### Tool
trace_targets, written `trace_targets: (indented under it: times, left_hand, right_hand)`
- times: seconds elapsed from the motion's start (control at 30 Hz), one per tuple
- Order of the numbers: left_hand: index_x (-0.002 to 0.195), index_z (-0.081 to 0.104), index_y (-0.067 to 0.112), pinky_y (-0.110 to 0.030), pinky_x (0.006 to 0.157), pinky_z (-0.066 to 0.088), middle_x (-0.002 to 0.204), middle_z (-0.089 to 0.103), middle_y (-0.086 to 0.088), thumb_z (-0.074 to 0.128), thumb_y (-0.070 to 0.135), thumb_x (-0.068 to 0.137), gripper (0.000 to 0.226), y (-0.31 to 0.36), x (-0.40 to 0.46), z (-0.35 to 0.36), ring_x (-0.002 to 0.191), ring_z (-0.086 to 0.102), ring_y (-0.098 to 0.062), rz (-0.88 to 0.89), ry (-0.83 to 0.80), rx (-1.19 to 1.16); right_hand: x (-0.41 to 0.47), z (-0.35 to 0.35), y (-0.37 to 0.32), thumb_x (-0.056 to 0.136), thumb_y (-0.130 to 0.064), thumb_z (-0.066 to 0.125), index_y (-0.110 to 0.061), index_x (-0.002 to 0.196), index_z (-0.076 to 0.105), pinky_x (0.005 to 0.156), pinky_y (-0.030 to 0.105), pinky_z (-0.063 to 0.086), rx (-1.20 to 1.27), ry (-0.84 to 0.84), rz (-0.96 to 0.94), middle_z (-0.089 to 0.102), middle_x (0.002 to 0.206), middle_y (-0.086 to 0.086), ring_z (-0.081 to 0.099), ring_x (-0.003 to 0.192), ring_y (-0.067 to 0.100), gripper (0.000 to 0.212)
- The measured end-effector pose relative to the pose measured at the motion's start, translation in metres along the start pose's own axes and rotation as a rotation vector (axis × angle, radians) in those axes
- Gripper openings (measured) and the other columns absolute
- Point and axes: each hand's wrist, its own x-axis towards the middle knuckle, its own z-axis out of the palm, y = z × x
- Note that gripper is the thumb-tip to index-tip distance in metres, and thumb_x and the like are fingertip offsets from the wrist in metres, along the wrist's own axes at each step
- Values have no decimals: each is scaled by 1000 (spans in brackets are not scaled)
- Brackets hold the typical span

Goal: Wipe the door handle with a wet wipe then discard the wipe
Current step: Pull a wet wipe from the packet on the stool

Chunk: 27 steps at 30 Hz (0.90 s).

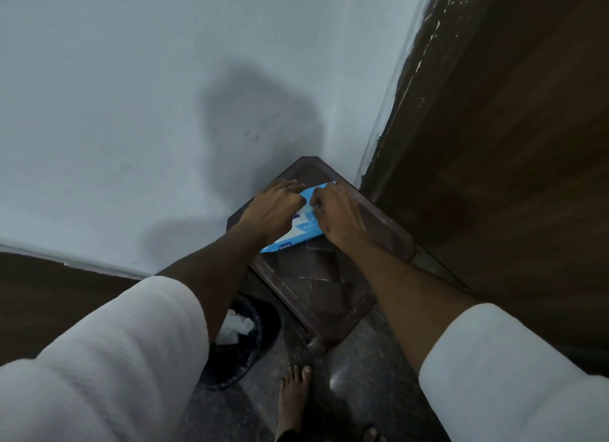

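Wipes for this task are not out yet; near the feet a dark bin (237, 339) already has white waste. Farther, the blue wipe pack (298, 229) lies on a small wooden table (333, 290). The left hand (273, 207) presses it flat, and the right hand (333, 211) pinches at its top flap. It looks soft, light and slippery, so I would take one sheet by its corner.

"mee" (partial) on wipes pack (298, 234)

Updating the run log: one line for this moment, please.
stage: fetching wipe | hands: left, right on wipes pack | pack: on stool | bin: below left
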Motion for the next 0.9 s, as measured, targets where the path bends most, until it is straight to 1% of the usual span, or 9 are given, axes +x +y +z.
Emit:
trace_targets:
  times: [0.07,0.13,0.27,0.4,0.5,0.6,0.73,0.83,0.9]
  left_hand:
    - [119,74,7,-44,116,43,147,61,-14,67,5,90,30,-4,-6,2,137,54,-33,-23,-14,7]
    - [119,75,7,-44,109,49,139,67,-14,69,8,90,29,-9,-12,3,126,62,-33,-48,-24,18]
    - [114,75,10,-39,94,53,116,73,-10,68,10,89,26,-14,-20,3,101,67,-32,-76,-23,53]
    - [117,72,11,-39,92,53,117,73,-11,65,11,89,29,-16,-25,4,98,67,-33,-85,-56,66]
    - [118,70,13,-40,86,54,119,73,-10,64,12,89,29,-19,-27,6,99,67,-34,-93,-80,65]
    - [117,68,13,-39,78,53,117,73,-11,68,17,88,29,-20,-28,7,94,68,-34,-91,-87,46]
    - [116,67,12,-42,78,58,115,74,-13,74,19,85,33,-19,-28,11,93,70,-35,-91,-85,-6]
    - [111,67,10,-45,77,60,107,75,-14,69,16,85,26,-18,-29,13,90,70,-37,-95,-59,-49]
    - [112,67,9,-45,79,60,109,75,-14,65,21,88,27,-17,-29,15,92,70,-37,-97,-45,-68]
  right_hand:
    - [0,3,-1,92,-19,72,-21,105,74,88,42,59,8,39,0,65,114,9,64,103,26,13]
    - [0,7,-1,94,-20,70,-19,106,75,89,40,58,14,70,1,67,113,9,65,103,25,13]
    - [4,14,-5,98,-30,65,-11,118,73,100,40,51,-36,81,24,70,120,11,63,111,26,29]
    - [4,19,-10,98,-38,65,-11,122,70,103,38,48,-84,105,28,69,121,11,63,114,26,36]
    - [7,25,-15,100,-40,62,-10,125,68,108,37,43,-69,55,48,69,122,9,62,115,24,39]
    - [8,31,-18,99,-39,64,-10,116,71,105,37,47,-11,46,83,71,114,7,64,109,21,34]
    - [5,32,-21,97,-35,66,-9,109,72,100,37,51,14,61,98,71,107,7,66,103,20,28]
    - [5,31,-25,99,-32,65,-9,118,69,104,37,49,20,62,92,70,116,7,65,111,22,31]
    - [3,32,-25,101,-31,61,-10,123,66,108,37,46,30,52,84,68,123,7,62,116,23,31]
